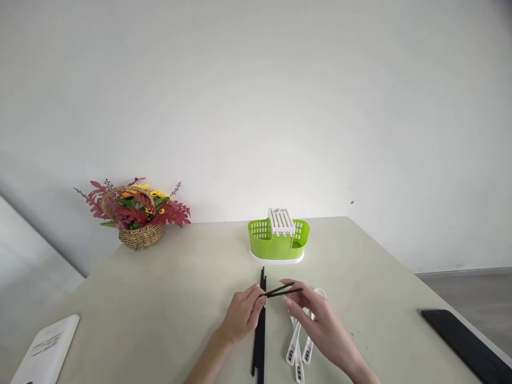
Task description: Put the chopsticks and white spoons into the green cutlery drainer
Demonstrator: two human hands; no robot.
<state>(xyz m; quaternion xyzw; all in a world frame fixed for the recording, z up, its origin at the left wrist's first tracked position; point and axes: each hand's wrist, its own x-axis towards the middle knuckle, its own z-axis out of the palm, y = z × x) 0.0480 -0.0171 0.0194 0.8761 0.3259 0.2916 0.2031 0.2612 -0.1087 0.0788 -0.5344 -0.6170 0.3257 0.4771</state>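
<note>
Pinched in my left hand [245,313] is a pair of black chopsticks [280,291], pointing right with their ends spread slightly apart. My right hand [314,314] is at those far ends, thumb and fingers apart; whether a fingertip touches them I cannot tell. More black chopsticks [260,341] lie lengthwise on the table under and beside my left hand. Several white spoons [295,341] with printed handles lie in a loose fan below my right hand, which partly covers them.
A green holder [276,248] with a white slotted top stands at the back, near the wall. At back left is a wicker basket [142,236] of artificial flowers. A white object [47,346] lies front left, a black phone-like slab [468,341] at the right edge.
</note>
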